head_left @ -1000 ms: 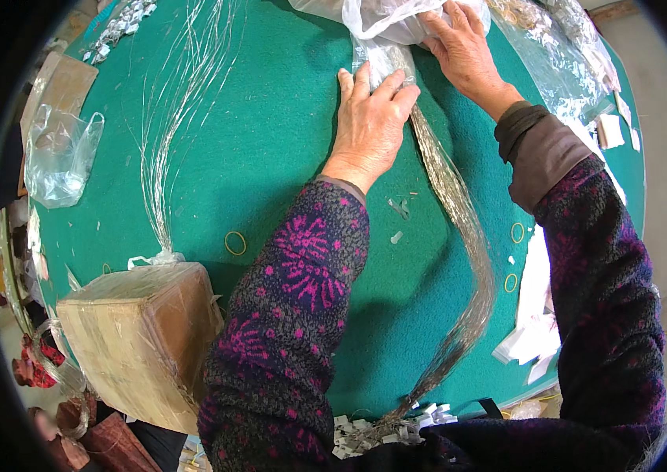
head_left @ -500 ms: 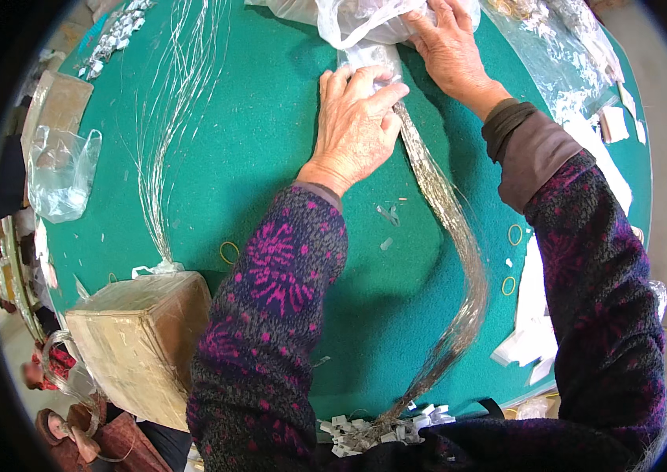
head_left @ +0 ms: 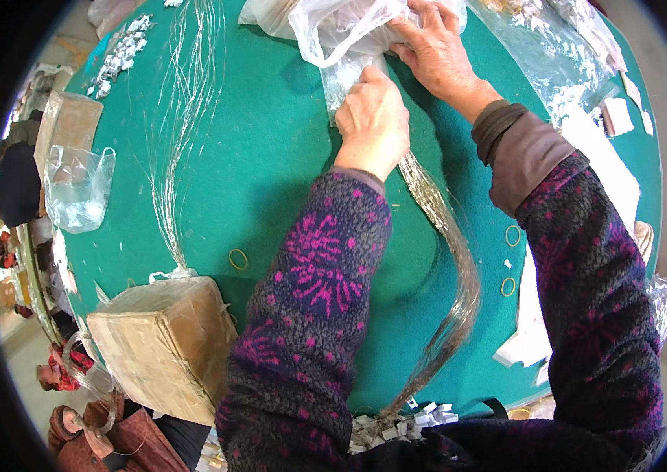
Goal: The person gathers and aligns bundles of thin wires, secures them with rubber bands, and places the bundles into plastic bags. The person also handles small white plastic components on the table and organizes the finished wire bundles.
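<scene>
My left hand [head_left: 373, 122] is closed in a fist around the upper end of a long bundle of thin silvery strands [head_left: 459, 259]. The bundle curves down the green cloth toward my body. Beyond the fist lies a narrow clear plastic sleeve [head_left: 341, 82], partly under a white plastic bag [head_left: 333, 27] with looped handles. My right hand [head_left: 440, 59] grips the right side of this bag, fingers bent over it; the fingertips are partly lost in the plastic. At the near edge the bundle ends among small white tags [head_left: 404, 425].
A cardboard box [head_left: 164, 338] stands at the near left, beside a looser spread of silvery strands [head_left: 180, 141]. A clear plastic bag [head_left: 78, 189] lies farther left. Rubber bands [head_left: 238, 259], clear film [head_left: 538, 55] and white sheets [head_left: 534, 315] are scattered about. Other people [head_left: 74, 425] sit beyond the table.
My left hand has gone from lying spread over the sleeve to a fist, drawn slightly toward me. My right hand stays at the bag, which has shifted slightly left in view.
</scene>
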Motion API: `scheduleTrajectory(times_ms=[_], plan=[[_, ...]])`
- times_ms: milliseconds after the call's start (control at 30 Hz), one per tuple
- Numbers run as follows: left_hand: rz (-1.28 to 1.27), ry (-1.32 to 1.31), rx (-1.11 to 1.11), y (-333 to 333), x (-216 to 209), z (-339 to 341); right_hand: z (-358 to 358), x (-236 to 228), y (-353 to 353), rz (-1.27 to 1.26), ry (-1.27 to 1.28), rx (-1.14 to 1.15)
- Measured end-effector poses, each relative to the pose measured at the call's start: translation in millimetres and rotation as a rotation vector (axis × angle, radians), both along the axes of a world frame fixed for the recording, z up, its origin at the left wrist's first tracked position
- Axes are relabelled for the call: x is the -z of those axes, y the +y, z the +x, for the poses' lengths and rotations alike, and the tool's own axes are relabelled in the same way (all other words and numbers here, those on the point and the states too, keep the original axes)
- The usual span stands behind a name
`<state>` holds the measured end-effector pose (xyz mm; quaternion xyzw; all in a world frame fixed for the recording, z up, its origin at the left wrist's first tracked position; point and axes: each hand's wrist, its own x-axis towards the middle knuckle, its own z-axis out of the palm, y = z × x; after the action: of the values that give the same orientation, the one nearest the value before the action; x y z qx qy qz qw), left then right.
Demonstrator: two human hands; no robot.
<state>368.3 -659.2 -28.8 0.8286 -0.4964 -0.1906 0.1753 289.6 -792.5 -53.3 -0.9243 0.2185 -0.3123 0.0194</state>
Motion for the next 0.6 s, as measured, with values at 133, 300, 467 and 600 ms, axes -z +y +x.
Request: scheduleTrajectory(times_ms=[133,300,467,600], plan=[[-0.026,-0.067,0.034,-5,4,2,0,1,-2,-0.017,0.001,-0.015],[-0.095,-0.156,0.1,-5,12,6,1,2,-5,-0.033,0.035,0.016],[-0.177,-0.234,0.097,-26,21,23,15,4,-21,-0.065,-0.029,0.017],[-0.207,-0.259,0.097,-48,27,39,30,12,-47,-0.092,-0.02,0.041]])
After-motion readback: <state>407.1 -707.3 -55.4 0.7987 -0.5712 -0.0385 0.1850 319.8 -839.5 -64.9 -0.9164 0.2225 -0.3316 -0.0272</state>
